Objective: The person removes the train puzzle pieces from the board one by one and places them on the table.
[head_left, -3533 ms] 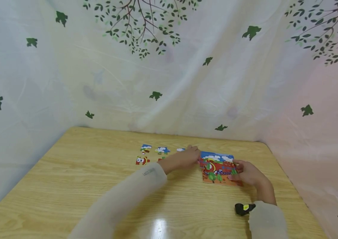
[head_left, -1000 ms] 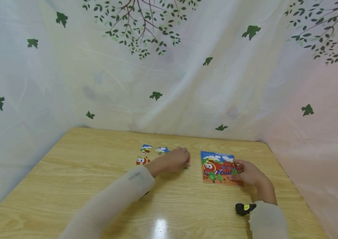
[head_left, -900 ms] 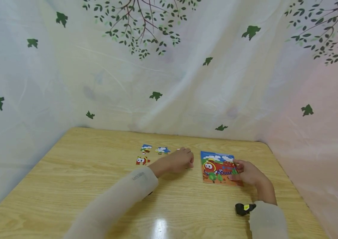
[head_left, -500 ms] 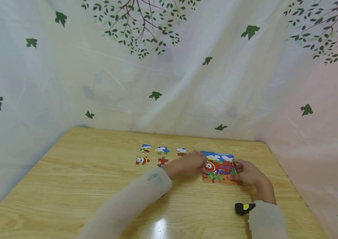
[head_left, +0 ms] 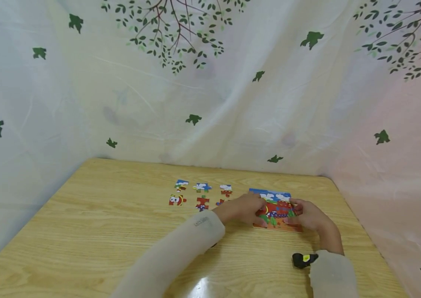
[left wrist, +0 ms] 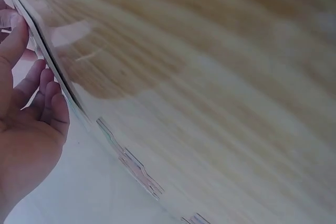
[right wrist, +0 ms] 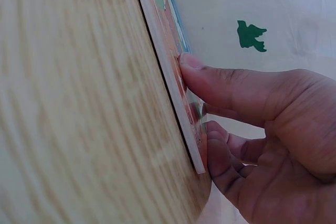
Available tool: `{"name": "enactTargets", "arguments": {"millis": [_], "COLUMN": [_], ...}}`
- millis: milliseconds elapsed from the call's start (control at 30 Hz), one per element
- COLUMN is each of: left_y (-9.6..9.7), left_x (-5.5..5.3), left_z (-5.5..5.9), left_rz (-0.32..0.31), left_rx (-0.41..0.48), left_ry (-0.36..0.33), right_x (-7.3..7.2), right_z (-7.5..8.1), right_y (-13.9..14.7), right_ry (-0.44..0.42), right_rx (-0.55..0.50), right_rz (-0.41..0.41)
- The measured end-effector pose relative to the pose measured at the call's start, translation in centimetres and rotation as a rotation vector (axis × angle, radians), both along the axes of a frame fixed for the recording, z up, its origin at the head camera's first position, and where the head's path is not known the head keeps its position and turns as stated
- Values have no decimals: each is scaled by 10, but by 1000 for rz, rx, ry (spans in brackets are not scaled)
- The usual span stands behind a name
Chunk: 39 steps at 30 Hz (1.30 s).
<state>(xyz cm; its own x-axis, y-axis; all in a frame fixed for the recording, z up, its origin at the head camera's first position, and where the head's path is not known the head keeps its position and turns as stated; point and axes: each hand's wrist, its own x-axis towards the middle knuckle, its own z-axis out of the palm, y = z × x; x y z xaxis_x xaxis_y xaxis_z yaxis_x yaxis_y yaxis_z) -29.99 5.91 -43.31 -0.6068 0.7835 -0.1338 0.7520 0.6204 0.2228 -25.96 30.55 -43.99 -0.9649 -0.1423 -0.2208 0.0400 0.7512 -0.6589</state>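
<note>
A square jigsaw puzzle board with a colourful cartoon picture lies flat on the right part of the table. My right hand holds its right edge, thumb on the picture and the other fingers bent along the rim. At the board's left side is my left hand, thumb and fingers spread apart over the picture. In the left wrist view the left fingers curve loosely by the board's edge; whether they grasp anything is hidden. Loose puzzle pieces lie left of the board, among them a face piece and a cloud piece.
Another loose piece lies just left of the board, and a red piece near my left wrist. A black strap hangs at my right cuff. Behind the wooden table stands a leaf-patterned curtain.
My left hand has moved right from the loose pieces to the board's left side, uncovering several pieces. The right hand has stayed at the board's right edge.
</note>
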Motion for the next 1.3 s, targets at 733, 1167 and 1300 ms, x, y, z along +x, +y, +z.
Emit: {"name": "enactTargets", "arguments": {"millis": [733,1167,1300], "left_y": [19,21,21], "left_x": [-4,-5,-4], "left_z": [1,0,1], "left_rz": [234,231,230], "left_rx": [-31,-8,-6], "left_ry": [-159,-164,-194], "right_x": [1,0,0], "right_z": [0,1,1], "right_y": [-1,-1,-1], "right_ry": [-3,-8,10], "right_rx": [-17,-24,-18], "right_rz": [-3,5,35]}}
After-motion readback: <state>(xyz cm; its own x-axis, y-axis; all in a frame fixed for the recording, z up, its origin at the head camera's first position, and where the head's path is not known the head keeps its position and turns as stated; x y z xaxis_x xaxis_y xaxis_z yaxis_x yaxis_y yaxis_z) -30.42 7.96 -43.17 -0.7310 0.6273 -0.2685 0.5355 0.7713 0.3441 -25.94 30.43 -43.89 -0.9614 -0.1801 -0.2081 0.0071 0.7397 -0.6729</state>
